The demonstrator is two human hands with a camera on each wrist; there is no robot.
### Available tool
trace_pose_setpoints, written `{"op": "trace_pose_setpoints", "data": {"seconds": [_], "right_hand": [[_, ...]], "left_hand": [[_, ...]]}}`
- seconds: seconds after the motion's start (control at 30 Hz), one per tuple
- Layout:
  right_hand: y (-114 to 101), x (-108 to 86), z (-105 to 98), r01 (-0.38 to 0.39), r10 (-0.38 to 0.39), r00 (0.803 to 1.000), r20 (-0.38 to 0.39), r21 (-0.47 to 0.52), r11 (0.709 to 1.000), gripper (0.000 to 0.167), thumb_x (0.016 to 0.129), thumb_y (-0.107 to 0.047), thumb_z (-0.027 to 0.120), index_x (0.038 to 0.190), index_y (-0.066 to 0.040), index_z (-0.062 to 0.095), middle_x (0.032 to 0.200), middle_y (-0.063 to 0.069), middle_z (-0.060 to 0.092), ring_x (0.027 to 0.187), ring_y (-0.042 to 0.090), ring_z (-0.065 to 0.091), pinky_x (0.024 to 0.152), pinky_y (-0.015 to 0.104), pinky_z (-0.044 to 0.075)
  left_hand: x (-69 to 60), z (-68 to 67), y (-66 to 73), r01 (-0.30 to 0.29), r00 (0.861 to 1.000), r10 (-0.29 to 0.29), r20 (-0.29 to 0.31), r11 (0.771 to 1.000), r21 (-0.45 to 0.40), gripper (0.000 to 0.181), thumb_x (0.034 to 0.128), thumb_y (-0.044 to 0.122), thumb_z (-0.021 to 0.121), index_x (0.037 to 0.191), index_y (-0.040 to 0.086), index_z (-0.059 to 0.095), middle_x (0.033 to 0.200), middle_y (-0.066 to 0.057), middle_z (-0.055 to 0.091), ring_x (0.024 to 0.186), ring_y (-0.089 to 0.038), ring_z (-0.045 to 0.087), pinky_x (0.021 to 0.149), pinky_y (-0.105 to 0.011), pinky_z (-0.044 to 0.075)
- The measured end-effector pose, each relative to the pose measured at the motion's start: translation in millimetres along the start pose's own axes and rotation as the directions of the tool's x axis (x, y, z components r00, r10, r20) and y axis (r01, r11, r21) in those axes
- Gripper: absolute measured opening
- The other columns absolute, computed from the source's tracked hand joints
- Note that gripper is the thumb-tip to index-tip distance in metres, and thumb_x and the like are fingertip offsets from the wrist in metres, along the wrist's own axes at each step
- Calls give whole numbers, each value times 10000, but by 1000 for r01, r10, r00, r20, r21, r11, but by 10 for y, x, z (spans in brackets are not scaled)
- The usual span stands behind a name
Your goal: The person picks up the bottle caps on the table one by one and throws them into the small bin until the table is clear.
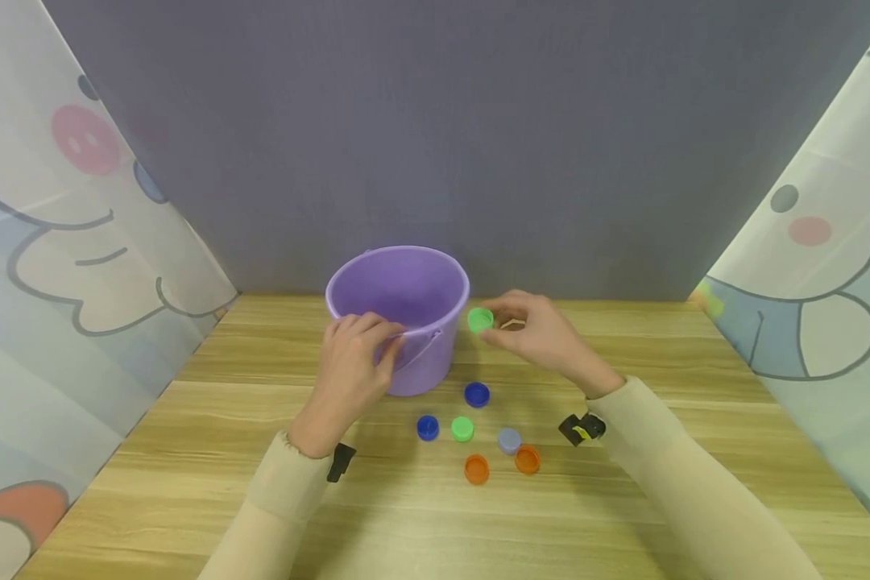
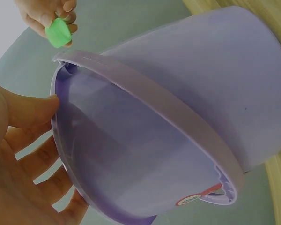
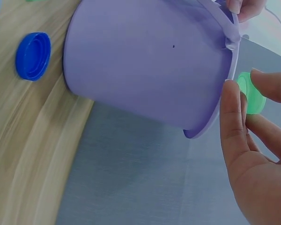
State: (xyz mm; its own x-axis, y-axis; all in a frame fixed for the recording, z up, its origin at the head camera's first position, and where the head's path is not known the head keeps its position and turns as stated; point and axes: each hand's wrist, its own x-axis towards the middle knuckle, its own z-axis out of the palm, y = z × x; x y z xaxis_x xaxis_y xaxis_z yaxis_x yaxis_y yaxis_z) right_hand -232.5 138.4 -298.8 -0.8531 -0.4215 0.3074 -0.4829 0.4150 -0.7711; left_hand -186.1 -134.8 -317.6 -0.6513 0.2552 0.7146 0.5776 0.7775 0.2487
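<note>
Gripping near rim of purple bucket (image 1: pixel 445 350) w/ L hand (image 1: pixel 348 366), thumb outside, fingers over the edge. Pinching green cap (image 1: pixel 481 321) btwn thumb and fingers of R hand (image 1: pixel 532 326); held up off table (image 1: pixel 210 419), just R of bucket rim, outside it. Have bucket standing on far part of table, slightly L of ctr, w/ handle (image 2: pixel 164 104) folded down on near wall, red label (image 2: pixel 194 198) beside it; can't read text. Seeing loose caps nearer: far blue cap (image 1: pixel 477 394), then near blue cap (image 1: pixel 427 428) w/ second green cap (image 1: pixel 462 428) just R of it. Further R, lavender cap (image 1: pixel 509 441) touching orange cap (image 1: pixel 527 459); near-L of those, another orange cap (image 1: pixel 476 470). Also noting black wrist devices (image 1: pixel 582 428) by cuffs (image 1: pixel 627 395), grey backdrop (image 1: pixel 435 121) at far end, cartoon-print curtains (image 1: pixel 841 266) L and R.
</note>
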Motion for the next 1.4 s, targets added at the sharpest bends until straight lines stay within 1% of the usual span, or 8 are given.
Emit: {"op": "trace_pose_setpoints", "data": {"seconds": [0.13, 0.37, 0.53, 0.73, 0.9, 1.1, 1.4], "right_hand": [[-42, 26, 2, 13, -13, 1000, 2, 4, 1000, 394, 865, -116, 798, 1233, -10, 702, 1120, 98, 673, 950, 219, 657, 874, 346, 577], [-117, 64, -4, 16, -16, 1000, -3, 45, 999, 393, 862, -116, 803, 1227, -8, 704, 1113, 104, 674, 955, 237, 645, 912, 416, 565], [-152, 88, 1, 7, -7, 1000, -10, 49, 999, 385, 866, -96, 795, 1229, -9, 703, 1114, 100, 670, 961, 236, 645, 918, 384, 564], [-191, 135, 3, -9, 10, 1000, -25, 48, 999, 378, 872, -140, 800, 1225, -37, 713, 1103, 75, 670, 969, 228, 643, 906, 358, 565], [-239, 171, 3, -13, 15, 999, -34, 54, 998, 369, 871, -138, 796, 1222, -54, 719, 1096, 64, 671, 966, 223, 643, 912, 378, 562], [-285, 221, 7, 3, 0, 999, -52, 50, 999, 377, 863, -159, 801, 1216, -53, 723, 1083, 74, 681, 947, 221, 654, 935, 405, 547], [-345, 292, 18, 5, -2, 999, -51, 63, 998, 370, 879, -198, 796, 1220, -73, 725, 1093, 63, 689, 947, 218, 685, 857, 406, 550]], "left_hand": [[0, -4, 3, 2, 1000, -2, 2, 1000, -2, 108, 870, 57, 764, 978, 58, 774, 923, -69, 725, 881, -293, 607, 925, -531, 417], [2, -9, 7, 5, 1000, -5, 7, 1000, -4, 109, 871, 60, 763, 980, 61, 773, 924, -67, 727, 885, -291, 607, 933, -530, 413], [3, -8, 5, 7, 1000, -7, 9, 1000, -4, 116, 869, 65, 768, 984, 61, 776, 924, -64, 726, 889, -290, 606, 939, -534, 411], [3, -9, 4, 6, 1000, -6, 6, 1000, -4, 117, 865, 67, 773, 982, 59, 775, 923, -65, 726, 886, -292, 606, 935, -538, 412], [7, -14, 14, -2, 1000, 2, 3, 1000, 2, 108, 868, 62, 768, 976, 57, 775, 918, -69, 726, 871, -292, 607, 920, -535, 421], [8, -12, 17, -1, 1000, 1, 6, 1000, 2, 109, 868, 64, 768, 976, 56, 774, 917, -69, 726, 869, -292, 607, 923, -537, 423], [5, -15, 15, -5, 1000, 5, 0, 1000, -1, 101, 867, 52, 766, 967, 54, 775, 911, -66, 724, 863, -291, 602, 912, -529, 419]]}}
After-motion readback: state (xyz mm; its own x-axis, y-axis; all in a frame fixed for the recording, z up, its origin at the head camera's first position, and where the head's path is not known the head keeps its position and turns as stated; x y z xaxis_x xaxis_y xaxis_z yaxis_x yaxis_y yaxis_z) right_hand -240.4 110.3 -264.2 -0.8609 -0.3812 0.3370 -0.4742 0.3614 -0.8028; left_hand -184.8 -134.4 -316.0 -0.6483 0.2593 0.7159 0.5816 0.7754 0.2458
